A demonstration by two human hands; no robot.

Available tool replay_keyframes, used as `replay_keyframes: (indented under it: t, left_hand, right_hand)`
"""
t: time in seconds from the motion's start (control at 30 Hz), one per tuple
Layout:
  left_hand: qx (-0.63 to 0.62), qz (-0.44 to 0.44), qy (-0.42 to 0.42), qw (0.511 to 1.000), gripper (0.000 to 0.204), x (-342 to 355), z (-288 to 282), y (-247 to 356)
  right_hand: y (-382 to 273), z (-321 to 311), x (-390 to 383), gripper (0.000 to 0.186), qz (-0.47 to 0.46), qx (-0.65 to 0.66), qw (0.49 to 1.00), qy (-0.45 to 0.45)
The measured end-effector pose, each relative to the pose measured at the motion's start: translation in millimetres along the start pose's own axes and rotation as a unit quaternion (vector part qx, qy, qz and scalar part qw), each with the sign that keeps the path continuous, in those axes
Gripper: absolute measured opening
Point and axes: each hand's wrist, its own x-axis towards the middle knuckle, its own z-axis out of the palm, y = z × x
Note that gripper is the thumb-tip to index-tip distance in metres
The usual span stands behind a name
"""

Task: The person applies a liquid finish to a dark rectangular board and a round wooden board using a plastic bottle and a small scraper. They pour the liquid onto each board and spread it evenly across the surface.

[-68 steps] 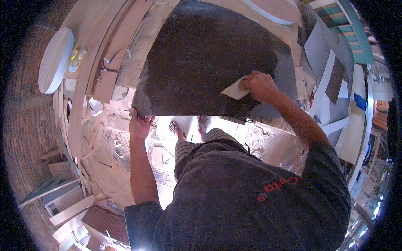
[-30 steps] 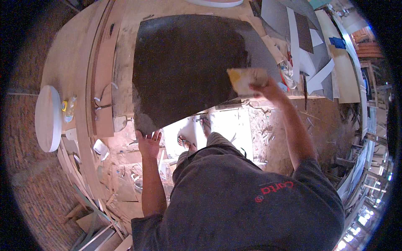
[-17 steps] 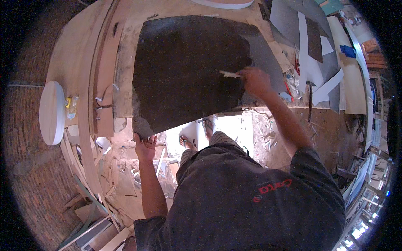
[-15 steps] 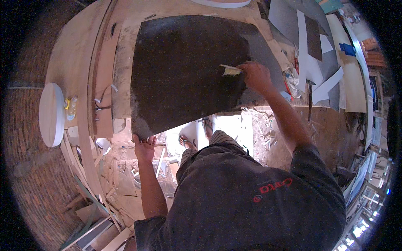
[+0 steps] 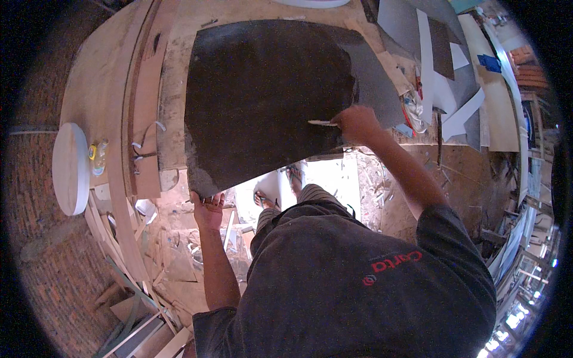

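Observation:
A large dark sheet (image 5: 268, 89) lies across the workbench, its near edge slanting over the gap above my feet. Most of its face is dark and wet-looking; a greyer patch remains at the right side and another at the near left corner. My left hand (image 5: 209, 210) grips that near left corner, thumb at the edge and fingers partly under it. My right hand (image 5: 358, 125) is closed around a flat, pale brush (image 5: 322, 123) at the sheet's right part, near the border of the wet area. The brush shows edge-on, so its bristles are hard to see.
Grey and white sheet offcuts (image 5: 459, 110) lie on the bench at right, beside a crumpled cloth (image 5: 413, 110). At left are a round white disc (image 5: 70, 169), a clear bottle (image 5: 100, 156) and long boards (image 5: 128, 221). Scraps litter the floor.
My right hand has moved a little down toward the near edge with the brush, which has turned from showing its bristles to edge-on. My left hand keeps hold of the corner.

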Motion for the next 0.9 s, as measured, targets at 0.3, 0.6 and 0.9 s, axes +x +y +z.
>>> replay_keyframes:
  t: [0.3,0.6,0.9]
  left_hand:
    - [-0.004,-0.016,-0.045,0.999,0.052,0,-2,-1]
    - [-0.016,-0.030,-0.057,0.998,0.053,-9,6,8]
    - [-0.126,-0.021,-0.194,0.973,0.052,-14,7,29]
  right_hand:
    - [-13,14,-39,0.036,-0.034,0.005,0.999,-0.002]
    - [14,50,-86,0.017,-0.017,0.021,1.000,-0.009]
    - [50,93,-158,0.050,0.150,0.861,0.485,0.022]
